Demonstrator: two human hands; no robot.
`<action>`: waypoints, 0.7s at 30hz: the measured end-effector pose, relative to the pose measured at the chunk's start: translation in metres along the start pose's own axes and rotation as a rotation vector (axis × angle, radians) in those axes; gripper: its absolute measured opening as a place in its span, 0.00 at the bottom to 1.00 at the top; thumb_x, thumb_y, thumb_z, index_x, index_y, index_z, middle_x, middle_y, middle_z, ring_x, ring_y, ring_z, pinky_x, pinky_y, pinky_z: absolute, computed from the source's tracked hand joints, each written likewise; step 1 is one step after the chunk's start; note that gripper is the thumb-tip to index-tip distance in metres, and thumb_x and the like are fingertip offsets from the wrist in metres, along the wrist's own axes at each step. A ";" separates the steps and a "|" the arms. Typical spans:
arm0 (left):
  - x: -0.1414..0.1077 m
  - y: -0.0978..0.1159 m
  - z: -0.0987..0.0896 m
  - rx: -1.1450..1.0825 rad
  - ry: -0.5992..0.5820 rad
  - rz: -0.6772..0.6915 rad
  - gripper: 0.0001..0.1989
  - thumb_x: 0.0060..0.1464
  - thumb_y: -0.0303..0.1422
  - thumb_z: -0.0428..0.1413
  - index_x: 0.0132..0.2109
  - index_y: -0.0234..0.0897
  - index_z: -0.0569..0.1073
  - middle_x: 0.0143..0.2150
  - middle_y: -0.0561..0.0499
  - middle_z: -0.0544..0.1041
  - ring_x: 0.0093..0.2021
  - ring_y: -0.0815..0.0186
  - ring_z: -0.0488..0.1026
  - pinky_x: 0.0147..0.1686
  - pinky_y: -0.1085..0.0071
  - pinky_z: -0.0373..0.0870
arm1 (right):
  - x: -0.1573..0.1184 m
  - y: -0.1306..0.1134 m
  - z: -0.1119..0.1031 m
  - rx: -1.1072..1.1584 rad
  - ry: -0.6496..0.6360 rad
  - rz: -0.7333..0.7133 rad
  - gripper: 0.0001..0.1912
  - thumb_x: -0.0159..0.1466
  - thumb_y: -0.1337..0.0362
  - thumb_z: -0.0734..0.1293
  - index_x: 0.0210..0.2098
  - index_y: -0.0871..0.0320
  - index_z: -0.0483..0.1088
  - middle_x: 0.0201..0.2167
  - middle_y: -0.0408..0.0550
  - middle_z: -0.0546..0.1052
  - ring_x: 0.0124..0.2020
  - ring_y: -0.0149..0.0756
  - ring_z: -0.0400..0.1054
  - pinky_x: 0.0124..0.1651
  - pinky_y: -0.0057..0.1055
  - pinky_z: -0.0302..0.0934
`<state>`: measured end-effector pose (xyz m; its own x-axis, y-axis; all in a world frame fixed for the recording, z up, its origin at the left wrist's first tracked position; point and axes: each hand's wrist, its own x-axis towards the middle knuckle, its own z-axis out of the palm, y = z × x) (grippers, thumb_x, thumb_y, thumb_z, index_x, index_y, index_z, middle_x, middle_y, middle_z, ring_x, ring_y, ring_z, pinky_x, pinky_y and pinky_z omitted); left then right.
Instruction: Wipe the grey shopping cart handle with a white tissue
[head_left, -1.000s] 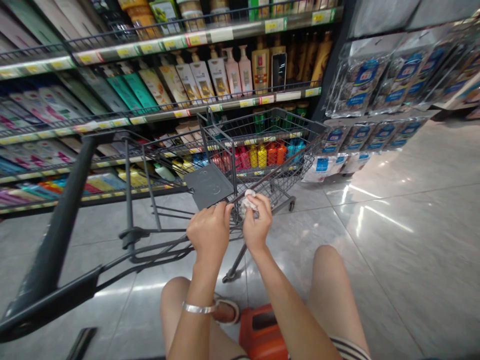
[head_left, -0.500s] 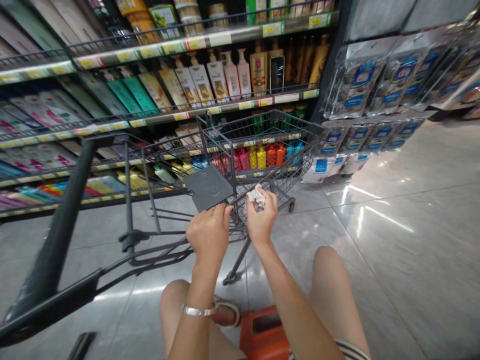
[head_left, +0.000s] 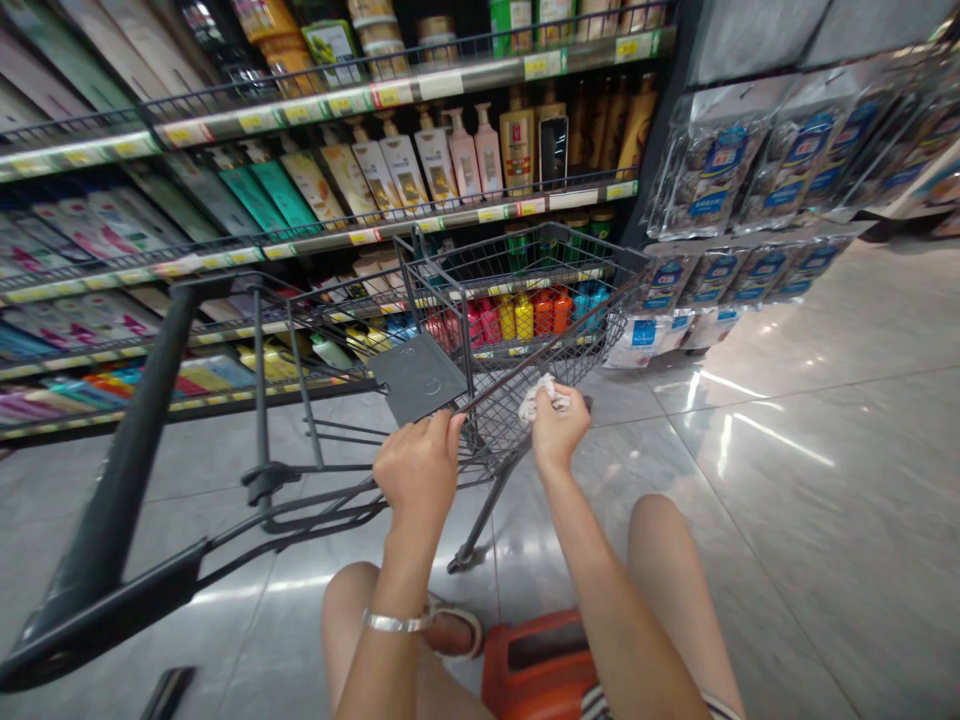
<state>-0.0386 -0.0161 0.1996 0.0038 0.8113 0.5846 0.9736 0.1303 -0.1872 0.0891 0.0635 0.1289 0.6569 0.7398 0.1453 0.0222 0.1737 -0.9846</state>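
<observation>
A dark grey metal shopping cart (head_left: 517,375) lies tipped on its side in front of me, its handle (head_left: 127,440) out to the left. My left hand (head_left: 420,462) is wrapped around a rim bar of the cart, beside the grey plastic seat flap (head_left: 420,378). Pinched in my right hand (head_left: 561,425) is a crumpled white wipe (head_left: 541,398), held up against or very near the wire mesh of the basket. I cannot tell if the wipe touches the wires.
Shelves of shampoo bottles (head_left: 375,165) stand behind the cart. Silver packets (head_left: 716,165) hang at the right end. An orange plastic stool (head_left: 536,670) is beneath me, between my knees. Grey tiled floor (head_left: 817,480) stretches to the right.
My right hand has moved right along the basket's side with the wipe. My left hand keeps its hold on the cart bar, and the cart stays in place.
</observation>
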 end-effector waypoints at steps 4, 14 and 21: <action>0.000 0.000 0.000 0.015 -0.008 -0.024 0.22 0.62 0.43 0.43 0.33 0.38 0.76 0.21 0.49 0.73 0.25 0.63 0.68 0.25 0.68 0.47 | 0.005 -0.002 -0.010 0.059 0.069 -0.032 0.10 0.55 0.60 0.67 0.33 0.61 0.70 0.29 0.45 0.72 0.31 0.34 0.68 0.36 0.32 0.64; 0.001 0.002 -0.004 0.030 -0.033 -0.026 0.23 0.63 0.43 0.41 0.33 0.39 0.76 0.21 0.48 0.73 0.25 0.62 0.68 0.26 0.68 0.46 | -0.042 -0.007 0.008 0.032 -0.222 -0.477 0.15 0.61 0.72 0.60 0.44 0.56 0.72 0.45 0.54 0.71 0.49 0.38 0.66 0.51 0.39 0.62; 0.001 0.001 -0.002 0.016 -0.034 -0.018 0.23 0.63 0.42 0.41 0.33 0.38 0.76 0.22 0.48 0.74 0.25 0.62 0.68 0.26 0.68 0.47 | -0.039 0.004 -0.006 -0.081 -0.369 -0.647 0.13 0.57 0.75 0.62 0.36 0.55 0.74 0.41 0.52 0.75 0.43 0.39 0.66 0.47 0.40 0.63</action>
<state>-0.0370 -0.0165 0.2016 -0.0213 0.8277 0.5608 0.9698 0.1535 -0.1897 0.0680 0.0321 0.1188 0.1993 0.6786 0.7069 0.3827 0.6102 -0.6937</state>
